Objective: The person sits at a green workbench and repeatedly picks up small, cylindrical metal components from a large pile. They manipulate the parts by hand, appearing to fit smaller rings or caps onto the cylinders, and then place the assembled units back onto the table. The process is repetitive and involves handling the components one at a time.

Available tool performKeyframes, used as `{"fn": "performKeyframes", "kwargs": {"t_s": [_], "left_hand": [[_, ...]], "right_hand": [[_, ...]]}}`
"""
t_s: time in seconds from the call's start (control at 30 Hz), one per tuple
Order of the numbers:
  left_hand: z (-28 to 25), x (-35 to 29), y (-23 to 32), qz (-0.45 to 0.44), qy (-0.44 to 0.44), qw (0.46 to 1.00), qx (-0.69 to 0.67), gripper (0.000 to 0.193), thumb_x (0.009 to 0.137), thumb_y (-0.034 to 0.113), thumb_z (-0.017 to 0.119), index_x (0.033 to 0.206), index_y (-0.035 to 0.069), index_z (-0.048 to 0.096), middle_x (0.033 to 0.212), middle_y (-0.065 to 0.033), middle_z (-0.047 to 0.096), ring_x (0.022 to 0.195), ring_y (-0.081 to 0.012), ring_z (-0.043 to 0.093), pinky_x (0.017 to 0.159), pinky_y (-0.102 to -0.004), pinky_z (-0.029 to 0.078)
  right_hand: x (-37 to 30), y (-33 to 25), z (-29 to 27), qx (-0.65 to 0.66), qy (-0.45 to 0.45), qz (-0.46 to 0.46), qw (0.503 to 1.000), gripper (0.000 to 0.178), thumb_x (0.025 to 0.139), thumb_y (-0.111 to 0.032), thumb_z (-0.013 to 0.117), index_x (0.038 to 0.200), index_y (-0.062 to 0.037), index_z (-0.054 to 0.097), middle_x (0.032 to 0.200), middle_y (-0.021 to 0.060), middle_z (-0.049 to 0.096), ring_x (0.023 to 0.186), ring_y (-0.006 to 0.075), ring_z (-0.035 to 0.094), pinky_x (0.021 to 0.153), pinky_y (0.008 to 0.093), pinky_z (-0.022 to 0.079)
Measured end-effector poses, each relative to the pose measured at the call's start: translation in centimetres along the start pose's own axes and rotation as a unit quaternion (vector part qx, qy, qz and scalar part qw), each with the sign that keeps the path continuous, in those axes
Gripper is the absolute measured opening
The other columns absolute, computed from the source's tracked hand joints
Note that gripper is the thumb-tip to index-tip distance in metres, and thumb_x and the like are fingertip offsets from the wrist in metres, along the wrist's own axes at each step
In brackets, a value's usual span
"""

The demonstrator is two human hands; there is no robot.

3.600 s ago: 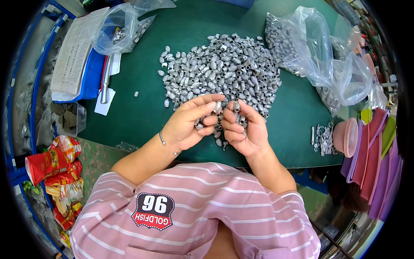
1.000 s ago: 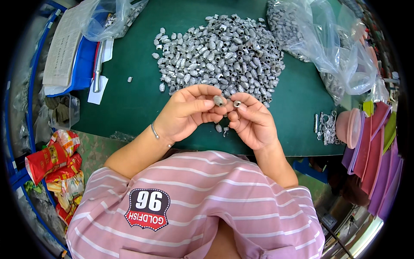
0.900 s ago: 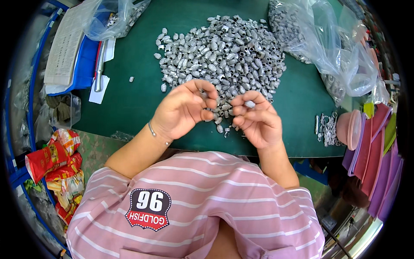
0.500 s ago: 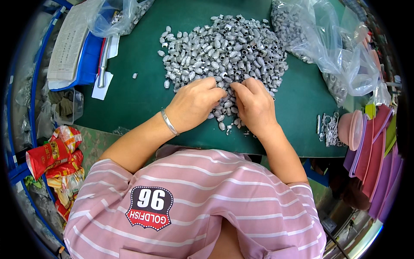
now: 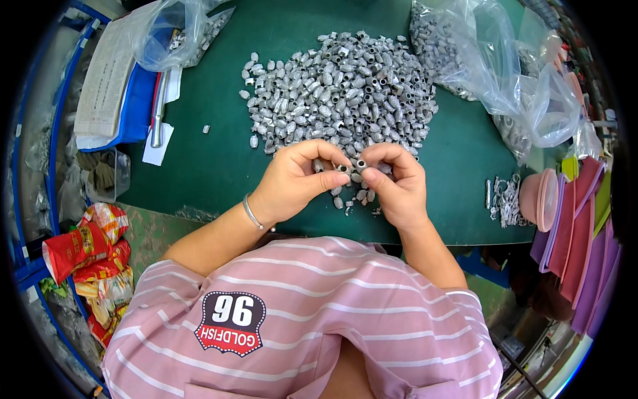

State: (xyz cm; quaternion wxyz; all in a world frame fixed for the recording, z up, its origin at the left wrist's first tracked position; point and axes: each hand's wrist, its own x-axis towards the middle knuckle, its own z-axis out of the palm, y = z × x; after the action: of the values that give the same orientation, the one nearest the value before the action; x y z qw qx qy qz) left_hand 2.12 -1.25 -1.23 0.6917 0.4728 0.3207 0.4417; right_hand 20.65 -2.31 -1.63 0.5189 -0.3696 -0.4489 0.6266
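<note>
A broad heap of small grey barrel-shaped metal beads [image 5: 339, 93] lies on the green tabletop, many showing a round hole through them. Over its near edge, my left hand [image 5: 296, 179] pinches one bead [image 5: 343, 169] between thumb and forefinger, its dark hole turned up toward me. Close beside it, my right hand [image 5: 401, 189] grips another bead [image 5: 361, 164] the same way, hole also facing up. The two fingertip pairs almost meet. A few loose beads and small bits lie beneath and just nearer than my hands.
Clear plastic bags of beads stand at the far right [image 5: 442, 46] and far left [image 5: 209, 33]. A blue tray [image 5: 137, 100] with papers and a metal tool [image 5: 158, 113] lie left. Small pale metal pieces [image 5: 508, 203] and pink bowls [image 5: 538, 199] sit right.
Both hands have lifted from the near edge of the heap and drawn back slightly toward me. A bead now shows in each pinch, where the fingers were down among the beads.
</note>
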Motion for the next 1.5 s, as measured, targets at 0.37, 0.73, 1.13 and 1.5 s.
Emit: {"fn": "performKeyframes", "kwargs": {"t_s": [0.37, 0.73, 1.13, 1.5], "left_hand": [[0.0, -0.5, -0.1, -0.217, 0.024, 0.93, -0.297, 0.016, 0.088, 0.012, 0.058, 0.1, 0.003, 0.058, 0.083, -0.0042, 0.057, 0.064, -0.0074, 0.046, 0.053, -0.02, 0.039], [-2.7, 0.7, 1.7, 0.096, 0.022, 0.915, 0.392, 0.01, 0.076, 0.003, 0.065, 0.085, 0.001, 0.061, 0.071, -0.0038, 0.054, 0.065, -0.0151, 0.054, 0.052, -0.0271, 0.042], [-1.7, 0.7, 0.6, 0.149, -0.047, 0.873, 0.462, 0.017, 0.069, -0.004, 0.067, 0.084, 0.001, 0.059, 0.077, -0.0085, 0.052, 0.067, -0.0224, 0.056, 0.06, -0.031, 0.046], [-1.5, -0.3, 0.8, 0.11, -0.022, 0.958, 0.263, 0.016, 0.074, -0.003, 0.067, 0.086, 0.001, 0.057, 0.088, -0.0073, 0.057, 0.075, -0.0143, 0.056, 0.067, -0.0244, 0.046]], "right_hand": [[-0.6, 0.6, 0.2, 0.421, 0.0, 0.243, 0.874, 0.013, 0.09, -0.013, 0.053, 0.097, -0.0029, 0.055, 0.085, 0.0088, 0.056, 0.061, 0.0097, 0.044, 0.049, 0.022, 0.037], [0.1, -0.5, -0.3, -0.343, -0.026, -0.01, 0.939, 0.012, 0.078, -0.003, 0.064, 0.09, -0.0037, 0.064, 0.074, 0.0066, 0.058, 0.059, 0.0199, 0.056, 0.052, 0.0261, 0.045], [0.0, 0.2, -0.3, -0.504, -0.077, -0.113, 0.853, 0.017, 0.076, -0.004, 0.062, 0.092, -0.0057, 0.057, 0.085, 0.011, 0.054, 0.071, 0.0324, 0.058, 0.06, 0.0394, 0.048], [-0.8, 0.4, 0.2, -0.187, -0.038, -0.06, 0.98, 0.017, 0.076, 0.002, 0.066, 0.093, -0.0021, 0.062, 0.085, 0.004, 0.055, 0.058, 0.0036, 0.046, 0.048, 0.019, 0.036]]}}
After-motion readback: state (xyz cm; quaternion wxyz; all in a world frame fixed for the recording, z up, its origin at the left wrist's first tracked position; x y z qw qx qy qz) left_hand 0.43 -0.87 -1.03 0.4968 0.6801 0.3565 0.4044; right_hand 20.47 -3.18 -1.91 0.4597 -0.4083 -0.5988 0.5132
